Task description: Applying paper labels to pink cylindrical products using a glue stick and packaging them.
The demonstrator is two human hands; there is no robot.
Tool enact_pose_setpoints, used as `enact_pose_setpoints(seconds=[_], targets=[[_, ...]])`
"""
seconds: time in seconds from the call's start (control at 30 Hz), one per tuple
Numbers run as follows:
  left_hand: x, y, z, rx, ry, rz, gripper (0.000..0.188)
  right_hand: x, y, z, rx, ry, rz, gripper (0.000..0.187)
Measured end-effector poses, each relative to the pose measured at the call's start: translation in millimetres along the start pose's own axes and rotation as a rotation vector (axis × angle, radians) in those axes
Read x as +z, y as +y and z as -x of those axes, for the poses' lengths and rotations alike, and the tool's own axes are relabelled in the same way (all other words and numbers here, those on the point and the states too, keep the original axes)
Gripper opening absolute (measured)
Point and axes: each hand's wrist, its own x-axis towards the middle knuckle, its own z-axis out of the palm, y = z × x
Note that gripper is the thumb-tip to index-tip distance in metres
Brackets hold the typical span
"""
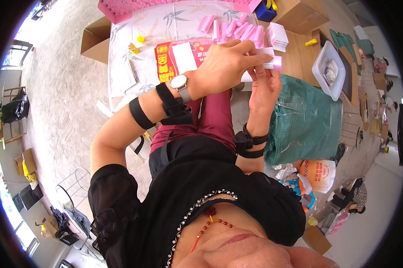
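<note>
Pinching a white-and-pink piece [276, 65] between left fingers [265, 58] and right fingers [261, 74]; best pressed lightly and evenly, clear of pink rolls [240, 30] beyond them.

A cloth [143, 27] lies over the left part of the tabletop [299, 56]. On the cloth, a flat bag [163, 62] bears a paper slip [185, 58]; a small bottle [133, 48] is left of the bag, with papers [122, 73] nearer. Behind, a tray [119, 17] sits at the far edge. Rolls [231, 29] lie right of the bag, a stack of cards [277, 35] beside them. A tub [319, 69] is farther right, and a sack [306, 123] lies before the tub.
</note>
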Motion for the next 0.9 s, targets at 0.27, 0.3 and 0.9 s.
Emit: enact_pose_setpoints(seconds=[0.27, 0.3, 0.9], targets=[[3.5, -5.1, -5.6, -0.006, -0.03, 0.01, 0.048, -0.1, -2.0, -6.9, 0.022, 0.005, -0.021, 0.042], [5.2, -8.2, -5.9, 0.003, -0.032, 0.006, 0.048, -0.9, -1.9, -8.5, 0.022, 0.005, -0.021, 0.042], [18.4, -38.6, -16.8, -0.036, -0.157, 0.021, 0.054, -20.8, 15.4, -34.8, 0.131, -0.081, -0.003, 0.042]])
